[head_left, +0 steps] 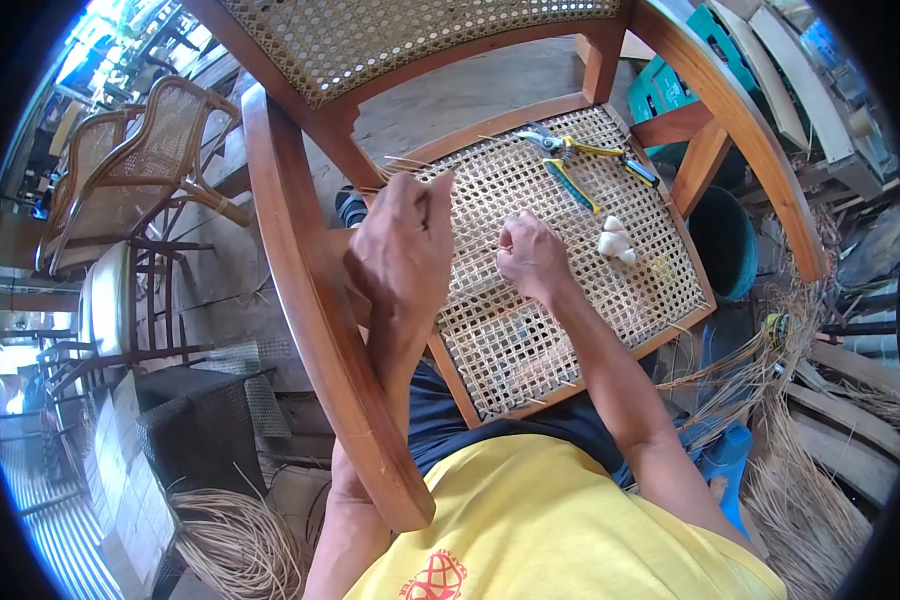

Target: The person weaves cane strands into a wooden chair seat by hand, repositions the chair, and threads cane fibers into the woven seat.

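Seat (pixel 500 335), front edge: bare weave, room for my right grip (pixel 535 258).
Back-right corner: cutters (pixel 570 187) obstruct.
Right edge: white lumps (pixel 615 241) nearby.
Left edge: armrest (pixel 315 290) over my forearm (pixel 398 365).

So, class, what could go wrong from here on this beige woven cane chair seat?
The grey-bladed pruning shears with yellow-and-teal handles lie loose on the beige cane seat and might slide or snag a strand. Thin, pale cane ends jut out near the left hand and could prick it.

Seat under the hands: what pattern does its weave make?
The seat shows an open grid of small holes in pale strands, best seen in the head view.
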A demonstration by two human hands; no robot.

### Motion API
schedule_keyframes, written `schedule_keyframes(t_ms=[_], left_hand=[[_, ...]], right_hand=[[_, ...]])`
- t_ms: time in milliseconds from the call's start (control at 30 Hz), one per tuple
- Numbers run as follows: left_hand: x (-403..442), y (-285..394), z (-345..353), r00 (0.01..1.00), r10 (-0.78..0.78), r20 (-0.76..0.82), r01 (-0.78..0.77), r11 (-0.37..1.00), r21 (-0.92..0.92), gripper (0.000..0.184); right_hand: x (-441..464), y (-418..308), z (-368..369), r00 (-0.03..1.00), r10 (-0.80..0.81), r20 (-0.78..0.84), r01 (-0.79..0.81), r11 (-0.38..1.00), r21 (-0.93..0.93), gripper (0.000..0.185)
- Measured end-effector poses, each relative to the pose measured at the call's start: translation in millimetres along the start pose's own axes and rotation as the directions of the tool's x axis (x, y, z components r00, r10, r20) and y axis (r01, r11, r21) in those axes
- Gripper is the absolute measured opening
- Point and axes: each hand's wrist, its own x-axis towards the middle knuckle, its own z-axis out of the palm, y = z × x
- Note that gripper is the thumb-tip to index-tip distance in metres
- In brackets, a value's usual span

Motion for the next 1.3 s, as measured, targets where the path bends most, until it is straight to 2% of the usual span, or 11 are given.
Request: schedule_keyframes(t_ms=[167,200,233,267,400,467,533,633,1000,1100,1300], left_hand=[[-5,-6,18,0.993,0.083,-0.085,-0.089,0.994,-0.07,0.034],[-4,-8,17,0.996,0.049,-0.073,-0.055,0.995,-0.083,0.033],[-1,-11,16,0.998,0.017,-0.062,-0.022,0.995,-0.095,0.032],[2,-15,15,0.998,0.02,-0.064,-0.026,0.995,-0.093,0.032],[9,-33,10,0.983,-0.135,0.127,0.129,0.99,0.057,0.028],[4,-47,19,0.956,-0.204,0.211,0.171,0.971,0.164,0.026],[-10,-66,36,0.777,-0.223,0.589,-0.044,0.914,0.403,0.027],[-27,-71,48,0.691,-0.178,0.7,-0.061,0.951,0.302,0.025],[-14,-58,67,0.541,-0.24,0.806,-0.249,0.87,0.426,0.021],[-15,-49,69,0.557,-0.206,0.804,-0.314,0.844,0.434,0.017],[-40,-70,74,0.649,-0.179,0.739,-0.141,0.927,0.349,0.023]], right_hand=[[14,5,-20,0.991,-0.017,0.13,0.003,0.994,0.109,0.021],[17,3,-14,0.974,-0.179,0.14,0.073,0.832,0.55,0.026],[21,0,-8,0.942,-0.327,0.072,0.1,0.479,0.872,0.032],[22,-1,-4,0.934,-0.354,0.055,0.081,0.36,0.929,0.037],[29,5,-7,0.94,-0.339,0.033,0.133,0.456,0.88,0.032],[25,16,-14,0.983,-0.153,0.097,0.051,0.747,0.662,0.025],[21,27,-16,0.995,-0.024,0.099,-0.025,0.886,0.464,0.021],[19,21,-4,0.997,0.059,-0.041,-0.044,0.952,0.303,0.024],[16,25,-7,0.985,0.16,-0.063,-0.132,0.936,0.325,0.013],[14,28,-6,0.982,0.129,-0.141,-0.083,0.954,0.289,0.012],[15,28,-2,0.992,0.102,-0.07,-0.081,0.964,0.254,0.014]])
